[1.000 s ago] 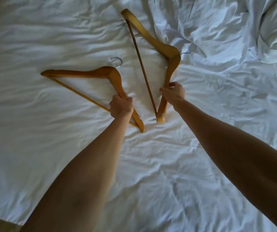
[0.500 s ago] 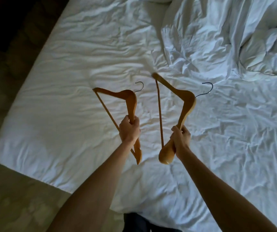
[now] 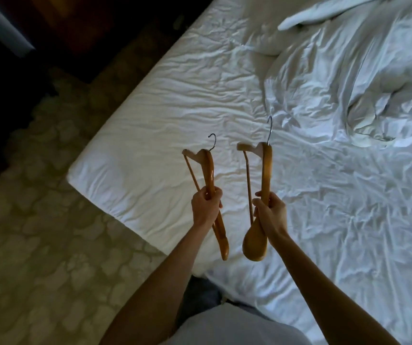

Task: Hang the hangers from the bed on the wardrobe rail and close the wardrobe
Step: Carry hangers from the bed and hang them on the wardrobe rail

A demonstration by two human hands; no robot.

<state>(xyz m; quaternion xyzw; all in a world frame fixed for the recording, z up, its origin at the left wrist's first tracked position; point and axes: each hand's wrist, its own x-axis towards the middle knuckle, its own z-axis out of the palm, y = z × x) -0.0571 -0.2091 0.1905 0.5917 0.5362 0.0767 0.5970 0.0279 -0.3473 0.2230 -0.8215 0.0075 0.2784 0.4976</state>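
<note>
I hold two wooden hangers with metal hooks in the air above the bed. My left hand grips one arm of the left hanger, whose hook points away from me. My right hand grips one arm of the right hanger; its rounded end hangs below my fist and its hook points up and away. Both hangers are seen almost edge-on. The wardrobe is not in view.
A crumpled white duvet lies on the far right of the bed. The bed's corner juts toward a patterned carpet on the left. Dark furniture stands at the top left.
Both hangers have been lifted off the sheet and turned edge-on. The view has swung left, bringing the bed's corner, the carpet and dark furniture into sight.
</note>
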